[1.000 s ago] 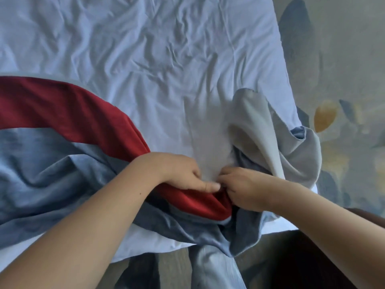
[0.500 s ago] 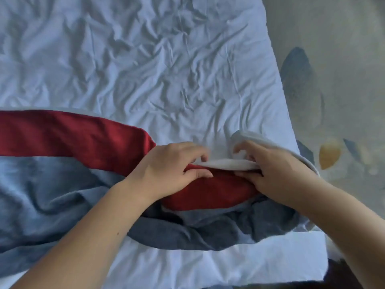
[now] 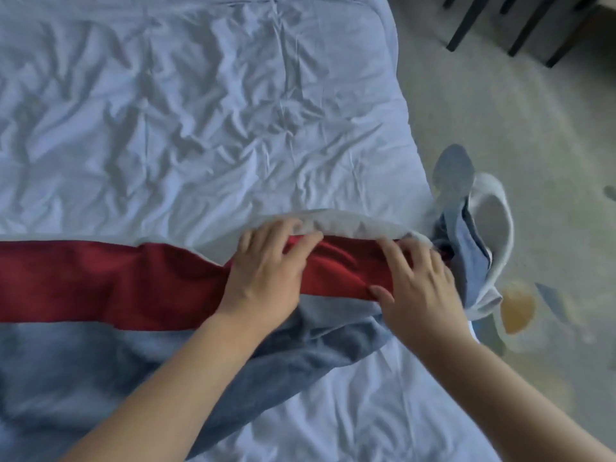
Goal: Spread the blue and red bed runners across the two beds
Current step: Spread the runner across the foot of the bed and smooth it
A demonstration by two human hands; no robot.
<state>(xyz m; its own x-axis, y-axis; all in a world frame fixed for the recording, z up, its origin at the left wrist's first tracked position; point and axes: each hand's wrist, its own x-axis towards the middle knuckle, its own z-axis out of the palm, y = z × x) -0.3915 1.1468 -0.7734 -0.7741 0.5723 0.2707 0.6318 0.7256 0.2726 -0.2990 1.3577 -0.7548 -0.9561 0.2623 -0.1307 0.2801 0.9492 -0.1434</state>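
Bed runner [image 3: 100, 285], red band above blue, lies across the white bed [image 3: 200, 111]. The left hand [image 3: 266, 278] and right hand [image 3: 420, 288] press flat on it, fingers spread, neither grip closed. The cloth looks soft, light and limp, best pinched along its pale hem [image 3: 350, 221]. Its bunched end overhangs the bed's right edge, with open carpet [image 3: 500, 128] beyond.

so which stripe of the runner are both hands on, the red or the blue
The red stripe: the left hand and right hand both rest on it. The blue stripe lies alongside, nearer the person, with no fingers on it.
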